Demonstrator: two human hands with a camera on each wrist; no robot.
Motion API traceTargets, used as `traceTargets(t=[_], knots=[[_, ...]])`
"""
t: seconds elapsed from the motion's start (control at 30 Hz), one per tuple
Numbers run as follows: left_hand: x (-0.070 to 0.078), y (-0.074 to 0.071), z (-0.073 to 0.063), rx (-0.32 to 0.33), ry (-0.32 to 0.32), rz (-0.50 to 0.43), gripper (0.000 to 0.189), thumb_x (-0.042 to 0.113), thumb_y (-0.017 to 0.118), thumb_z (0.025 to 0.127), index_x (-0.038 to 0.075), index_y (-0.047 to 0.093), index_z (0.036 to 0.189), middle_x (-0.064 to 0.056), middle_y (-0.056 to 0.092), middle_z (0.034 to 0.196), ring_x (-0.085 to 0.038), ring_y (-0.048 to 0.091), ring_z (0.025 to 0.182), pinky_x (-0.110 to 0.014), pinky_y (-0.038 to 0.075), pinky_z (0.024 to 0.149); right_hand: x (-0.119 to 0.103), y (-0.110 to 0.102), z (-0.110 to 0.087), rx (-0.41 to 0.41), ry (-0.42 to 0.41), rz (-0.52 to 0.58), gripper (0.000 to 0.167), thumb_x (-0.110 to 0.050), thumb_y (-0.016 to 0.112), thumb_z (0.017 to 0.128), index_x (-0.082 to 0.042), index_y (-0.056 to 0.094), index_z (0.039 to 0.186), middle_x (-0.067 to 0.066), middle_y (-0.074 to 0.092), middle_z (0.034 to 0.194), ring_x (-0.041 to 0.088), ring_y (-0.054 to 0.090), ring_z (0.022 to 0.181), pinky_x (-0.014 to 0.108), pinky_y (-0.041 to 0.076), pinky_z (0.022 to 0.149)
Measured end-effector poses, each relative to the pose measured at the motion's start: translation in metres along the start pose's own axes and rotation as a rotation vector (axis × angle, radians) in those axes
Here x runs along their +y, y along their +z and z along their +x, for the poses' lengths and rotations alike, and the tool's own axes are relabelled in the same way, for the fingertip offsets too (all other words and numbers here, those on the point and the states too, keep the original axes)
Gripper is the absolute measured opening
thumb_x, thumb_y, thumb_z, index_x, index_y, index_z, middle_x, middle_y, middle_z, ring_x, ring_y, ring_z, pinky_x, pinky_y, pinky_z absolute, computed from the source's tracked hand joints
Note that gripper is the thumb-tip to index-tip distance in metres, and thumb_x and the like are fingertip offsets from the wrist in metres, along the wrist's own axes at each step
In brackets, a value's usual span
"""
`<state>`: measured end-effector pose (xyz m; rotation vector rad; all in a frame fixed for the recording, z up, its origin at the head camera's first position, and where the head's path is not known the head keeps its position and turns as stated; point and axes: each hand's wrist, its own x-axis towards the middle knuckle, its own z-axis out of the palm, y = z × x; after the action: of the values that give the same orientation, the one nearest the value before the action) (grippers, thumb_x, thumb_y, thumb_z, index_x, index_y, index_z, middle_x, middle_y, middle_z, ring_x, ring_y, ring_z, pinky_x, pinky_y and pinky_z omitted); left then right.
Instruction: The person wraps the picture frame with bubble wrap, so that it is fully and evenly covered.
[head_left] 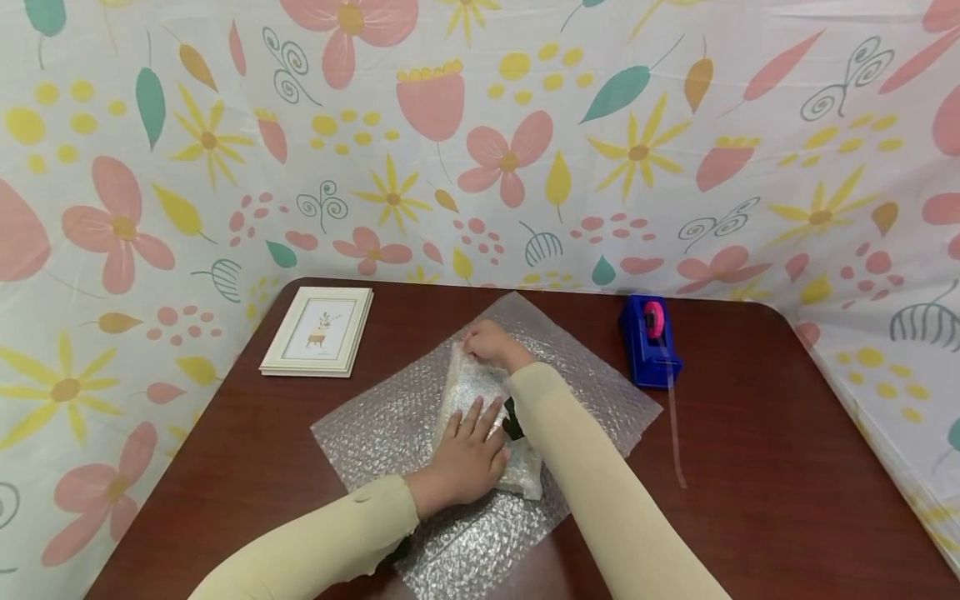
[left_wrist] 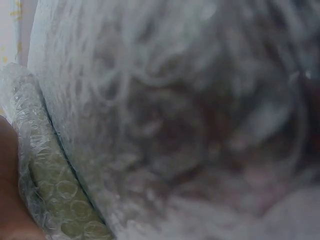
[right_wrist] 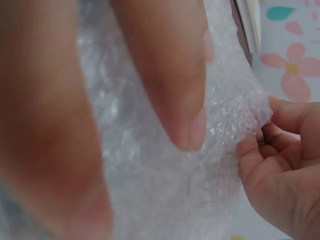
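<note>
A flat package wrapped in bubble wrap (head_left: 472, 379) lies slanted on a larger bubble wrap sheet (head_left: 375, 433). My left hand (head_left: 465, 454) rests on its near part, fingers stretched and spread. At the far end, my right hand (head_left: 491, 343) pinches the edge of the wrapping. The right wrist view shows that pinch up close, the right hand (right_wrist: 280, 170) gripping a folded corner, with blurred left fingers (right_wrist: 170, 75) in front. A pale thick edge (left_wrist: 60, 190) shows through the bubbles in the left wrist view. Part of the package is hidden under the hands and right sleeve.
A white picture frame (head_left: 317, 333) lies at the back left of the brown table (head_left: 765, 433). At the back right stands a blue tape dispenser (head_left: 651, 358) with a pink core. A long clear tape strip (head_left: 677, 433) trails from it towards the front. Patterned cloth hangs behind.
</note>
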<state>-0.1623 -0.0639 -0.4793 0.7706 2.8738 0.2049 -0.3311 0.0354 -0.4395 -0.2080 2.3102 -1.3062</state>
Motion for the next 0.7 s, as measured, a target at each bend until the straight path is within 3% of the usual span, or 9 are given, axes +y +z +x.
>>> traceTargets(t=[0.17,0.33,0.5,0.7], knots=[[0.0014,-0.0032,-0.0001,0.0,0.001,-0.004,0.049,0.037,0.032,0.111,0.018,0.047,0.154,-0.005,0.02,0.174,-0.034,0.02,0.16,-0.057,0.026,0.126,0.0027,-0.0057,-0.0031,-0.018,-0.003,-0.008,0.031,0.001,0.052,0.099,-0.01,0.05,0.069,-0.003,0.044,0.063,0.01,0.037,0.057,0.023,0.037,0.057],[0.003,-0.004,-0.0002,-0.037,-0.018,-0.008,0.051,0.037,0.031,0.111,0.022,0.039,0.159,-0.004,0.017,0.175,-0.033,0.016,0.162,-0.056,0.023,0.128,0.0045,-0.0108,-0.0089,-0.051,0.004,-0.024,0.017,-0.012,0.055,0.105,-0.003,0.063,0.094,0.0,0.055,0.078,0.012,0.047,0.068,0.025,0.044,0.065],[0.0029,-0.0034,0.0002,-0.053,-0.029,-0.011,0.052,0.038,0.032,0.111,0.022,0.037,0.16,-0.004,0.015,0.175,-0.032,0.014,0.162,-0.056,0.021,0.129,0.006,-0.0095,-0.0059,-0.062,0.021,-0.051,0.029,-0.025,0.067,0.1,-0.002,0.069,0.118,-0.003,0.057,0.085,0.011,0.051,0.073,0.025,0.047,0.07],[0.0032,-0.0061,-0.0005,-0.057,-0.024,-0.007,0.052,0.037,0.033,0.11,0.019,0.04,0.159,-0.005,0.016,0.175,-0.033,0.015,0.162,-0.056,0.022,0.129,0.0054,-0.0057,0.001,-0.032,0.004,-0.228,0.04,-0.031,0.072,0.096,-0.005,0.072,0.127,-0.007,0.051,0.063,0.008,0.047,0.062,0.023,0.046,0.067]])
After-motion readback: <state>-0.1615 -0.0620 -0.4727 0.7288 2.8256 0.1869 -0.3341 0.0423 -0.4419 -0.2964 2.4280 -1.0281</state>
